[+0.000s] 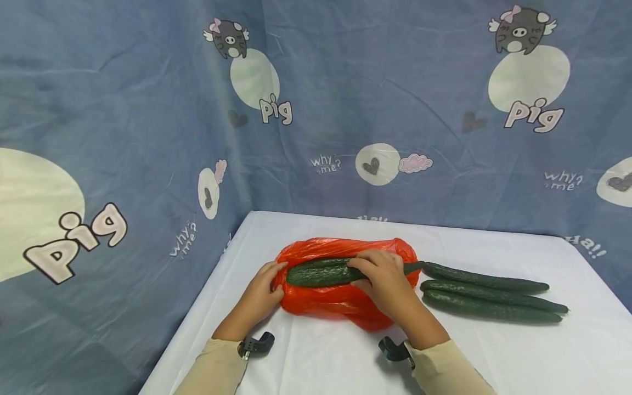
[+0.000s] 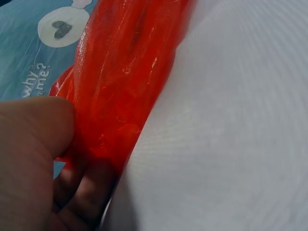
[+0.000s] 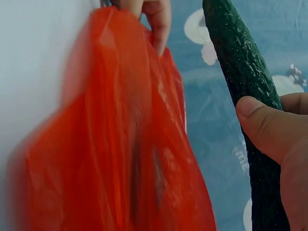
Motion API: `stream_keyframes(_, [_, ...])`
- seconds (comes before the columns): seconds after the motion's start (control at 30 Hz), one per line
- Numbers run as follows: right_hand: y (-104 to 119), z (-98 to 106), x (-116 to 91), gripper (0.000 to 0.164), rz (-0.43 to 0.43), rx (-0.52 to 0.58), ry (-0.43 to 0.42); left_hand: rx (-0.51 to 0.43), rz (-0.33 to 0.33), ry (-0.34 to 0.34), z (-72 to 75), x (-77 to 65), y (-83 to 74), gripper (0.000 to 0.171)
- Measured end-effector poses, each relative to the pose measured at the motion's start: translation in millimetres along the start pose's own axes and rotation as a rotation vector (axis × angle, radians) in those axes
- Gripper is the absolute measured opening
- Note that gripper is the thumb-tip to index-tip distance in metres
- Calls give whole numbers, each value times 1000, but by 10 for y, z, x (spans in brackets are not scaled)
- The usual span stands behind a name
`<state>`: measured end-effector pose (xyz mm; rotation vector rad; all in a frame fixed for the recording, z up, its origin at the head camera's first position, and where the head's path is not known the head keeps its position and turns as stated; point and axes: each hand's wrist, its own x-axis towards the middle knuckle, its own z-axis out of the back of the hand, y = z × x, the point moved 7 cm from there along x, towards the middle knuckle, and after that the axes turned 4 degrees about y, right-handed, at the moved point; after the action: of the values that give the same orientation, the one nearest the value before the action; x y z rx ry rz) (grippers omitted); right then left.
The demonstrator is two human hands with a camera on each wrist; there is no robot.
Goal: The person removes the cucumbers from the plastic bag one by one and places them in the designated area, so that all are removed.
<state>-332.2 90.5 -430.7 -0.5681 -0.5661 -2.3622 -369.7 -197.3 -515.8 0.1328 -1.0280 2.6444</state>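
A red plastic bag (image 1: 321, 300) lies on the white-covered table, its mouth facing up. My left hand (image 1: 259, 292) pinches the bag's left edge; in the left wrist view the thumb (image 2: 53, 122) is on one side of the plastic and fingers are behind it. My right hand (image 1: 387, 281) grips a long dark green cucumber (image 1: 316, 277) from above, over the bag's opening. Another cucumber (image 1: 321, 264) shows just behind it in the bag. In the right wrist view, the held cucumber (image 3: 240, 57) stands apart from the bag's side (image 3: 130, 110).
To the right of the bag, three cucumbers lie side by side: a far one (image 1: 486, 278), a middle one (image 1: 494, 294) and a near one (image 1: 494, 310). A blue printed cloth (image 1: 336, 109) hangs behind and left of the table (image 1: 523, 362).
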Motion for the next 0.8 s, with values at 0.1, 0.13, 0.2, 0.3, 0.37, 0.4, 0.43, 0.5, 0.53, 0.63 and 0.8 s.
stream_keyframes(0.1, [-70, 33, -53, 50, -30, -12, 3, 0, -1, -5, 2, 13, 10, 60])
stream_keyframes(0.13, [-97, 43, -82, 50, -42, -18, 1, -1, 1, -2, -1, 18, 17, 60])
stream_keyframes(0.2, [-150, 52, -158, 50, -64, -32, 3, -3, 4, 2, -5, 19, 29, 60])
stream_keyframes(0.3, [-224, 41, -280, 49, -87, -53, 9, -10, 11, 1, 3, 0, 48, 59])
stream_keyframes(0.37, [-275, 43, -373, 50, -98, -68, 15, -18, 16, 2, -4, -13, 55, 59])
stream_keyframes(0.4, [-294, 48, -413, 50, -100, -77, 14, -19, 20, 3, -6, -20, 59, 59])
stream_keyframes(0.43, [-311, 56, -449, 50, -99, -83, 10, -19, 23, 4, -8, -26, 64, 59])
stream_keyframes(0.5, [-339, 84, -515, 50, -95, -92, -3, -18, 27, 12, -12, -32, 69, 59])
stream_keyframes(0.53, [-351, 99, -542, 50, -91, -95, -10, -16, 28, 15, -13, -32, 71, 59])
stream_keyframes(0.63, [-392, 147, -609, 50, -86, -101, -27, -10, 21, 12, -7, -25, 65, 59])
stream_keyframes(0.8, [-478, 209, -708, 51, -116, -94, -26, -10, 18, 2, -15, -2, 48, 59])
